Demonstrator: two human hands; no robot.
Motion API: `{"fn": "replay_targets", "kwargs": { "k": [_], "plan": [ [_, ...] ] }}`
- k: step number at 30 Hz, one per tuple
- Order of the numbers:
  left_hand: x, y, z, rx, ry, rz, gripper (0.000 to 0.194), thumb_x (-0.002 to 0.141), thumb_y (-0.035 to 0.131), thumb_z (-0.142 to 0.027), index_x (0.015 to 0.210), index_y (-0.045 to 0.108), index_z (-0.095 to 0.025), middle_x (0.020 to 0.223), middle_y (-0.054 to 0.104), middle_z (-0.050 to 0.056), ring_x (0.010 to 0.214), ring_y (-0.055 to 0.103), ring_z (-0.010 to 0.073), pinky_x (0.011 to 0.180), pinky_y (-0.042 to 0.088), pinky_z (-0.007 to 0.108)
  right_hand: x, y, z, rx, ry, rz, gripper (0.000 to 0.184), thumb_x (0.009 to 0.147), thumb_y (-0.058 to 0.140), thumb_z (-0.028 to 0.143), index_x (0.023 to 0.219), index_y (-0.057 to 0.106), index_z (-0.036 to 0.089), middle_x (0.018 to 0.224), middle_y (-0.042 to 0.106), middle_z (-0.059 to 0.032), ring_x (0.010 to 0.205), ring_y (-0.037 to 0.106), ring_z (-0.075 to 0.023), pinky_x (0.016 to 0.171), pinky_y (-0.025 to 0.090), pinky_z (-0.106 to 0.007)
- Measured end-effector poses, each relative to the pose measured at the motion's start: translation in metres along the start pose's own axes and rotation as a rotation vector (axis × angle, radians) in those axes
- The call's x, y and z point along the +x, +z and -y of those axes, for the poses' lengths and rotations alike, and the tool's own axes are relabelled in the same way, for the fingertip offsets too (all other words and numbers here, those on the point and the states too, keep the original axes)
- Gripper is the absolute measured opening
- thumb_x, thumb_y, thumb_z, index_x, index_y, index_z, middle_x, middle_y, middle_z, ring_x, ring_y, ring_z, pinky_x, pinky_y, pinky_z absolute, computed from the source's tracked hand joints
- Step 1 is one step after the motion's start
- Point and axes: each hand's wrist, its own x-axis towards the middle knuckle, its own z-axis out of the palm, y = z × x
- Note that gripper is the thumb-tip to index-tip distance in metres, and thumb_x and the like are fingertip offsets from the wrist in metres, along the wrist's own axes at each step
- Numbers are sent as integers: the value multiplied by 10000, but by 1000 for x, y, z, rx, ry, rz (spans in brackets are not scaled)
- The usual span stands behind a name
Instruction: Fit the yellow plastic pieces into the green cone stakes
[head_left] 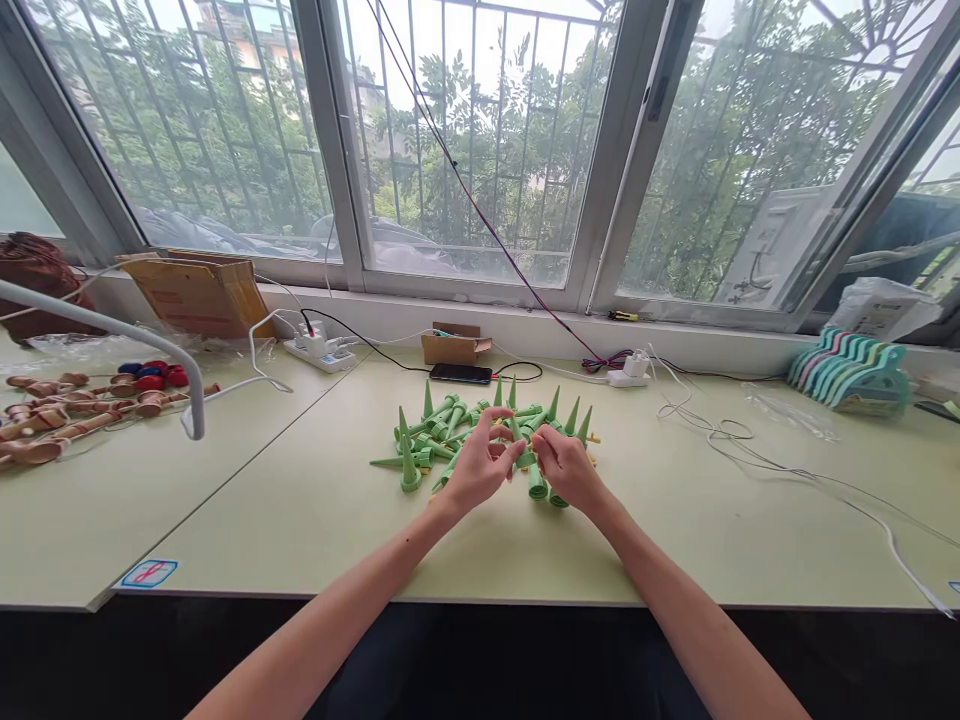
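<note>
A pile of green plastic watering spikes (448,415), pointed cones with wide ringed bases, lies on the table around my hands. Over its near side, my left hand (482,462) grips one green watering spike (523,459) by its base between thumb and fingers, the tip pointing away from me. Close beside that base, my right hand (568,466) is closed in a pinch; what its fingertips hold is hidden. Two spikes with hollow round ends (537,486) lie just below my right hand. One spike (408,470) stands upright left of my left hand. Small yellow pieces (594,438) show at the pile's right.
Behind the pile lie a dark phone (461,373) and a small open cardboard box (454,346). Wooden toys (71,415) and a white lamp arm (196,400) are at left. Teal hangers (847,372) and loose white cables (795,468) are at right.
</note>
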Motion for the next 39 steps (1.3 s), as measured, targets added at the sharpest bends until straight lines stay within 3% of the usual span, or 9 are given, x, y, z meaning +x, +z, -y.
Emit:
{"fn": "replay_targets", "kwargs": {
  "k": [11,17,23,26,32,36,39],
  "plan": [
    [-1,1,4,172,87,-44,380,882,606,-377,1166,389,-247,949,583,-2,455,505,34,449,442,191,0,1,-1,-62,-30,-32,376,1011,366,375,672,308,222,546,382,47,493,316,-110,500,242,-258],
    [0,1,4,261,108,-43,361,883,598,-358,1192,454,-237,990,617,24,448,492,36,443,446,198,-1,1,1,-81,-36,-42,371,1004,368,345,662,300,220,533,358,51,492,286,-109,500,239,-260],
    [1,3,4,244,162,-26,220,886,583,-338,1067,544,-219,1031,603,33,494,509,41,440,451,195,-1,1,0,-112,-32,-32,371,998,367,336,654,296,214,537,341,50,496,278,-108,511,226,-266],
    [1,4,3,217,155,-45,218,865,604,-341,1031,557,-207,981,592,32,524,530,54,441,454,194,0,1,0,-137,-29,-35,376,996,366,337,650,284,214,535,333,50,494,272,-108,515,218,-271],
    [-2,4,-1,128,89,-40,303,854,635,-435,1016,562,-190,683,541,-23,485,525,81,427,432,196,-1,1,1,-162,-15,-42,391,999,354,352,640,276,218,526,318,49,488,256,-114,509,218,-273],
    [1,3,-1,-4,49,-24,392,903,529,-552,1028,557,-182,604,494,-39,459,517,94,385,395,189,0,1,1,-155,-15,-61,404,1004,354,387,639,304,221,529,337,46,487,282,-116,508,242,-271],
    [4,3,-1,-28,42,-96,420,939,423,-588,982,542,-188,654,506,-35,416,472,68,361,343,184,0,1,1,-118,-11,-95,413,1010,354,410,645,301,223,531,316,51,488,277,-116,501,244,-270]
  ]
}}
